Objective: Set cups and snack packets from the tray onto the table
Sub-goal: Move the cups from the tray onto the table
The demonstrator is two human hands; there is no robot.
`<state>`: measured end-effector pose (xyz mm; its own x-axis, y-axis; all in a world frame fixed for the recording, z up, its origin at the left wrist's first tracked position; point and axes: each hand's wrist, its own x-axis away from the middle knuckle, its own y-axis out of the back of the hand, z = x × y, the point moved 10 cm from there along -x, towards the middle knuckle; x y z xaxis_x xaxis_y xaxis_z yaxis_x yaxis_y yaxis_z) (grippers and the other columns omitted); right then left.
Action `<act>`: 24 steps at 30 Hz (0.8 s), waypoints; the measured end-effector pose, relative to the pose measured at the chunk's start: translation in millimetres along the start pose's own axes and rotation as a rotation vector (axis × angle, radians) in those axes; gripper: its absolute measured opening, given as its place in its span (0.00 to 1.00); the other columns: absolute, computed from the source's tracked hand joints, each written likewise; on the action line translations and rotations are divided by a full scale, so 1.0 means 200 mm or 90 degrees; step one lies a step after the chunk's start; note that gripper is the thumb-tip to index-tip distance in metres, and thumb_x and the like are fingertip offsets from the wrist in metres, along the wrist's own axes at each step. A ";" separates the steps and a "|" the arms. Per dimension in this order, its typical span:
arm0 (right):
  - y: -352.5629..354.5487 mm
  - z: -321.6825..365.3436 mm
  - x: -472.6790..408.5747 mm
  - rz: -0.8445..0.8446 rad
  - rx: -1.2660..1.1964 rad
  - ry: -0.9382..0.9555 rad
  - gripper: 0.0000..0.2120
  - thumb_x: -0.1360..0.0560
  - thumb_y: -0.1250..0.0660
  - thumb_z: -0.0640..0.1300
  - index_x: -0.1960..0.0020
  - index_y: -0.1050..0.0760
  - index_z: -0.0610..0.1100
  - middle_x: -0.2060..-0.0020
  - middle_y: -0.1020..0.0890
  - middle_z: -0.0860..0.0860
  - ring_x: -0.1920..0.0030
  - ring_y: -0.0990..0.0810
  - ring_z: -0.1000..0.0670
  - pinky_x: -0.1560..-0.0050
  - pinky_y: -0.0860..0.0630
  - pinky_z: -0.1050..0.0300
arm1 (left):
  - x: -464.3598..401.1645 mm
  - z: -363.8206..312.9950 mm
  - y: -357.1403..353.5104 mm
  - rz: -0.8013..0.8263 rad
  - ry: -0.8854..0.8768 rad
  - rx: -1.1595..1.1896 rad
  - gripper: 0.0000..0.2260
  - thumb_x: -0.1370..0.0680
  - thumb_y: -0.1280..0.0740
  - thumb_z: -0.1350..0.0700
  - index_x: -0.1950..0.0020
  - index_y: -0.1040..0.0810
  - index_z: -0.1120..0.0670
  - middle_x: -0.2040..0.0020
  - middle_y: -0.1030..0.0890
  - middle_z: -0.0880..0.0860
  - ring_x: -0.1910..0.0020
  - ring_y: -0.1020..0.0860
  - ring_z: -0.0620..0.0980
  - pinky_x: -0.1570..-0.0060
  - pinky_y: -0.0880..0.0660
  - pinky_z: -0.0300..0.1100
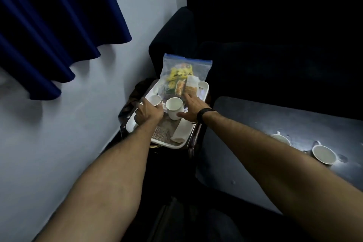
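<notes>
A white tray (203,85) sits on a small stand in the corner. On it stand a small white cup (154,99) and a larger white cup (174,106). A clear zip bag of snack packets (182,73) leans at the tray's far end. My left hand (149,113) hovers palm down over the tray's left side, fingers spread, its thumb side touching the small cup. My right hand (193,108) is spread open just right of the larger cup, its thumb by the cup's base and its fingers pointing at the snack packets. Neither hand grips anything.
A rolled white napkin (181,131) lies on a woven mat at the tray's near end. To the right, a dark grey table (255,122) holds two white cups (324,154) (281,138). A dark sofa (275,35) stands behind, the wall and a blue curtain (49,25) at left.
</notes>
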<state>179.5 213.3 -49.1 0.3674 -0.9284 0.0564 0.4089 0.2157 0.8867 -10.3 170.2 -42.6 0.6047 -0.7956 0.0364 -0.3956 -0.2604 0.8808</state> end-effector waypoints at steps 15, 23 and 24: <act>-0.19 0.06 -0.22 0.075 0.021 0.019 0.39 0.31 0.27 0.54 0.28 0.43 0.48 0.33 0.31 0.41 0.38 0.25 0.36 0.44 0.25 0.45 | -0.28 -0.04 -0.20 0.091 0.006 -0.104 0.38 0.36 0.25 0.37 0.29 0.32 0.48 0.34 0.25 0.58 0.36 0.25 0.61 0.48 0.28 0.50; 0.03 -0.04 -0.04 -0.094 -0.187 -0.029 0.37 0.36 0.27 0.56 0.35 0.40 0.47 0.41 0.25 0.44 0.45 0.22 0.40 0.52 0.25 0.50 | -0.08 -0.14 -0.08 0.042 -0.113 -0.099 0.26 0.27 0.28 0.51 0.32 0.33 0.49 0.35 0.31 0.60 0.40 0.25 0.65 0.47 0.27 0.53; 0.08 -0.06 -0.01 -0.108 -0.193 -0.030 0.35 0.36 0.27 0.56 0.36 0.40 0.48 0.42 0.24 0.45 0.46 0.22 0.41 0.52 0.24 0.49 | -0.05 -0.18 -0.05 0.028 -0.142 -0.097 0.25 0.27 0.29 0.53 0.32 0.33 0.49 0.35 0.32 0.60 0.42 0.24 0.65 0.48 0.27 0.53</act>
<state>194.5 221.6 -40.6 0.2370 -0.9700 -0.0537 0.6933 0.1301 0.7088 12.8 199.5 -35.8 0.4155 -0.9095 -0.0135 -0.2999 -0.1510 0.9420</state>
